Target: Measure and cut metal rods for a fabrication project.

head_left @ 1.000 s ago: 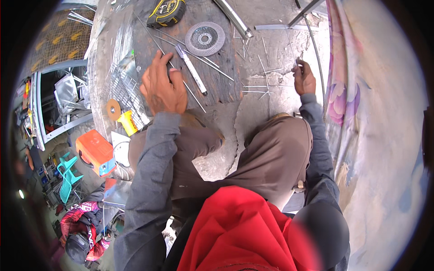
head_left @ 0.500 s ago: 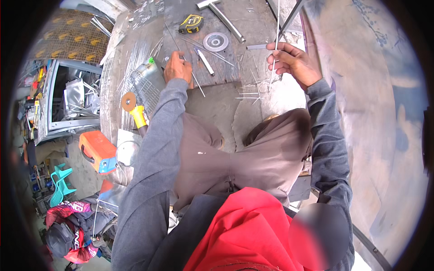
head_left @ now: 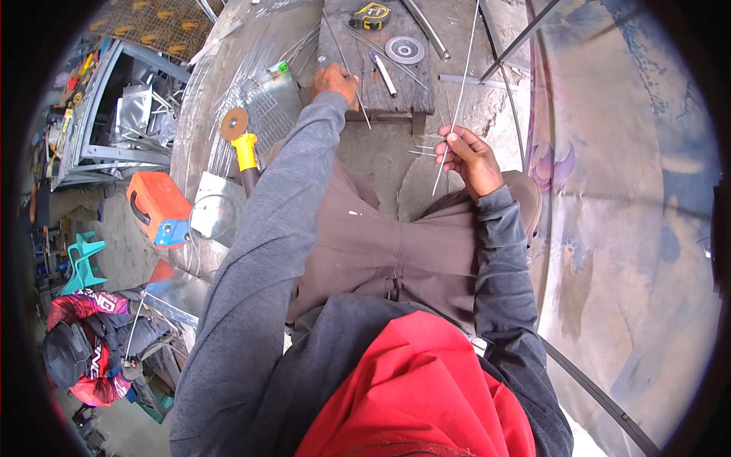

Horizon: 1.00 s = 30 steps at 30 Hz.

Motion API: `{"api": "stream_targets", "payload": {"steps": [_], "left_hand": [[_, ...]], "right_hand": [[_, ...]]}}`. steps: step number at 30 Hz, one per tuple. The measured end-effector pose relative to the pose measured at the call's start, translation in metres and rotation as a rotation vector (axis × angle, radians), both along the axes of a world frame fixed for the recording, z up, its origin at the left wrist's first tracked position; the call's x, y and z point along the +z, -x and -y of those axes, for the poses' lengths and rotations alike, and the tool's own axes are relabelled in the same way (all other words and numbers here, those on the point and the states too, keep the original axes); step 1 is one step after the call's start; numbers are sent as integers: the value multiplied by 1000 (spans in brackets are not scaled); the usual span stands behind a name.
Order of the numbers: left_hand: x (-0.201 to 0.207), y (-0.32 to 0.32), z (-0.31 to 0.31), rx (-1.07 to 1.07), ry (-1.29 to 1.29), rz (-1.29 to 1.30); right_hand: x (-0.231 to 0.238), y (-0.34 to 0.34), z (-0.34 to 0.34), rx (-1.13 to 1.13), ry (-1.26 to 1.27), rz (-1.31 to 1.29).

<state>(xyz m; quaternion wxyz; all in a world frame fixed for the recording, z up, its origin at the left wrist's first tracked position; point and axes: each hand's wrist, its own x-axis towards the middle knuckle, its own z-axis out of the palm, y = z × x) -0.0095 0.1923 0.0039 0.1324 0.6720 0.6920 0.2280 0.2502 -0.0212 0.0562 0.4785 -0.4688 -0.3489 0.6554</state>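
Head view: my right hand [head_left: 468, 156] has come back nearer my right knee [head_left: 524, 202], bringing a thin metal rod [head_left: 438, 180] close, pinched between thumb and fingers, its lower end past them, off the near right corner of the wooden bench [head_left: 407, 93]. My left hand [head_left: 335, 82] curls at the left edge beside a second rod [head_left: 361, 101]; whether it grips that, I cannot tell.

Silvery rod [head_left: 464, 80]; yellow-black tape measure [head_left: 371, 16]; grey disc [head_left: 404, 58]; white marker [head_left: 384, 76]; orange-blue case [head_left: 162, 204]; turquoise chair [head_left: 81, 265].

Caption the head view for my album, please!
Right hand holds a thin rod; left hand at the edge of a wooden board.
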Motion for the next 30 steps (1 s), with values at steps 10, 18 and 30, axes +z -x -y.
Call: {"api": "stream_targets", "payload": {"steps": [10, 18, 30], "left_hand": [[15, 2, 11, -1, 107, -5], [9, 12, 16, -21, 86, 20], [46, 1, 14, 70, 232, -71]], "right_hand": [[-1, 2, -2, -17, 26, 36], [-8, 8, -6, 8, 29, 49], [-20, 14, -11, -30, -33, 232]]}}
